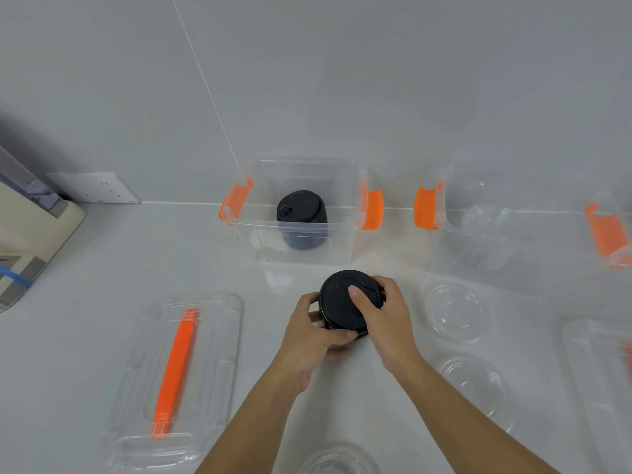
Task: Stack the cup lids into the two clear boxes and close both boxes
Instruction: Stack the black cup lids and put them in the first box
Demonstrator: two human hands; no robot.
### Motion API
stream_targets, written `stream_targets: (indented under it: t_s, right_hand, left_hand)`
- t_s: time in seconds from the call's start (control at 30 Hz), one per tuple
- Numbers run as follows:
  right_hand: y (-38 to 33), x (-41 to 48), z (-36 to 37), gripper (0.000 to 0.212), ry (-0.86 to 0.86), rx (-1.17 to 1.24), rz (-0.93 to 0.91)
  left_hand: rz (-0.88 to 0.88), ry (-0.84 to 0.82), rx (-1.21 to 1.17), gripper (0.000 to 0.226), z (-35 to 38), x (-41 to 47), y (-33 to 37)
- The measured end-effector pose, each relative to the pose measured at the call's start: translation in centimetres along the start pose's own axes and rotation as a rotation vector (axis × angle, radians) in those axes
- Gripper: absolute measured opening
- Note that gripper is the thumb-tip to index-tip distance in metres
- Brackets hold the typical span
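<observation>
Both my hands grip a stack of black cup lids (337,304) just in front of the left clear box (301,246). My left hand (316,333) wraps the stack's lower side; my right hand (383,311) covers its top right, thumb on the top lid. Inside the left clear box stands another stack of black lids (301,218). The right clear box (478,241) holds clear lids (485,217). Both boxes are open, with orange latches. Loose clear lids lie on the table at right (455,309), lower right (475,384) and bottom centre (337,460).
A clear box cover with an orange handle (174,374) lies flat at the left. A second cover (602,367) lies at the right edge. A beige machine (30,230) stands at far left, beside a wall socket (99,189). The wall rises right behind the boxes.
</observation>
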State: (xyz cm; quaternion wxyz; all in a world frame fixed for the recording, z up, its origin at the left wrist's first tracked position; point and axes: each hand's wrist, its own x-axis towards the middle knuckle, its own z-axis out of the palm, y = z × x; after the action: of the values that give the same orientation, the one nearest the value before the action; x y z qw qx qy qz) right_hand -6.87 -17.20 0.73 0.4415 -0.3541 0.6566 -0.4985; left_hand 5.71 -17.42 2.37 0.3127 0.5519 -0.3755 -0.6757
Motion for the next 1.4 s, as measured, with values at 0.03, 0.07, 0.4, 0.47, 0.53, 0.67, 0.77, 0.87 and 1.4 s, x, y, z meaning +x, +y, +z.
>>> stream_targets:
  t_s: [0.03, 0.07, 0.4, 0.47, 0.53, 0.67, 0.77, 0.87, 1.4]
  right_hand:
    - [-0.1, 0.0, -0.1, 0.029, 0.003, 0.020, -0.001]
    - [-0.2, 0.0, -0.2, 0.030, 0.002, 0.035, -0.004]
    - [-0.5, 0.3, -0.5, 0.032, -0.033, 0.075, 0.013]
    - [-0.6, 0.2, -0.5, 0.029, -0.064, 0.077, 0.009]
    - [-0.6, -0.2, -0.5, 0.028, -0.082, 0.080, -0.004]
    - [-0.9, -0.9, -0.3, 0.029, -0.073, 0.088, -0.032]
    - [-1.7, -1.2, -0.2, 0.027, -0.101, 0.059, -0.078]
    - [-2.7, -1.5, 0.0, 0.030, -0.124, 0.025, -0.140]
    - [-15.9, 2.3, 4.0, 0.030, -0.053, -0.087, -0.355]
  left_hand:
    - [-0.005, -0.001, -0.019, 0.074, 0.0, 0.0, 0.2]
    - [-0.004, 0.006, -0.036, 0.076, -0.1, 0.0, 0.4]
    - [-0.016, -0.104, -0.226, 0.066, -0.1, 0.0, 0.5]
    - [-0.037, -0.029, -0.212, 0.057, 0.1, -0.1, 0.4]
    - [-0.034, 0.056, -0.156, 0.052, 0.3, -0.3, 0.4]
    - [-0.011, 0.153, -0.140, 0.041, 0.6, -0.9, 1.0]
    - [-0.012, 0.171, -0.145, 0.042, 0.2, -1.5, 1.6]
    - [0.010, 0.158, -0.142, 0.043, -0.4, -2.4, 2.7]
    - [0.215, 0.018, -0.036, 0.029, -3.8, -1.4, 16.7]
